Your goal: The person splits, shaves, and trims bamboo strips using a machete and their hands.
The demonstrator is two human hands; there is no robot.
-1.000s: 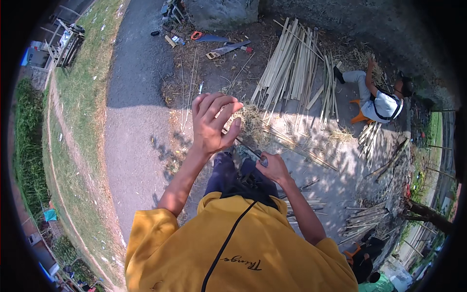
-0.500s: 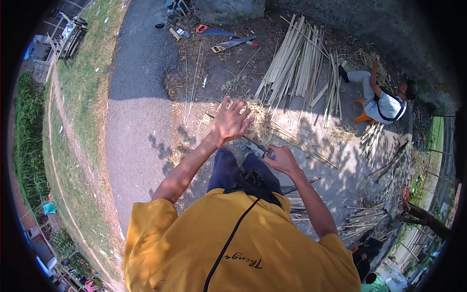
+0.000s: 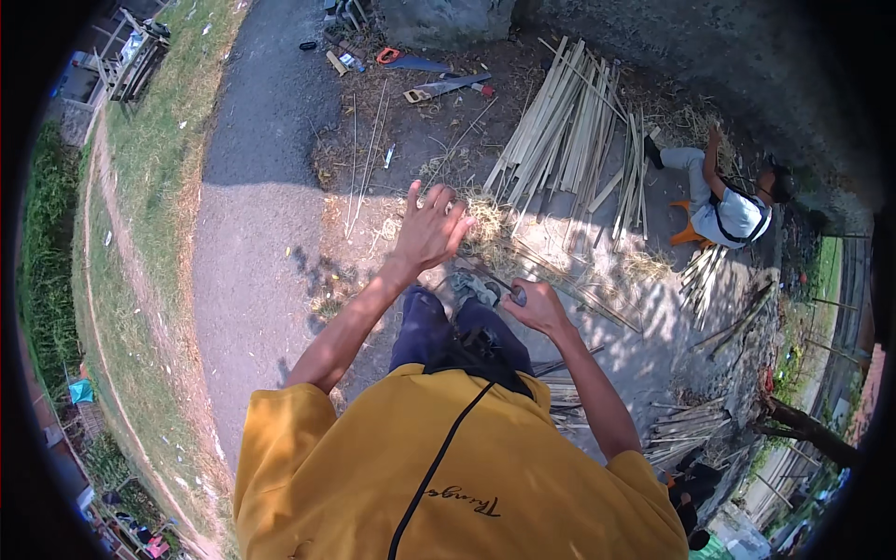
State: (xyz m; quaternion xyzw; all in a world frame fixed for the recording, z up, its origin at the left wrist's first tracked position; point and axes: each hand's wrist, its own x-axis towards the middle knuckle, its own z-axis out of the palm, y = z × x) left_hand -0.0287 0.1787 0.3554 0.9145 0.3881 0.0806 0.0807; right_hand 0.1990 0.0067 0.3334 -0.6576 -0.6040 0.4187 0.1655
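My left hand [image 3: 429, 229] is stretched out in front of me with its fingers spread, holding nothing, over a patch of dry shavings [image 3: 485, 224] on the ground. My right hand [image 3: 537, 306] is closed around the handle of a thin dark tool [image 3: 485, 280] that points up and left toward my left hand; it looks like a knife, though its blade is hard to make out. Both hands are above my knees in dark trousers [image 3: 429, 327]. A pile of long split bamboo strips [image 3: 560, 131] lies just beyond.
Another person [image 3: 723, 210] in a white shirt sits low at the right beside the strips. Hand saws [image 3: 439, 86] lie on the dirt at the top. A paved path [image 3: 261, 187] and grass [image 3: 140, 233] run along the left. Bundled strips [image 3: 691, 429] lie at the lower right.
My left hand has moved farther from the camera and slightly right, still open. My right hand has kept its grip and barely shifted.
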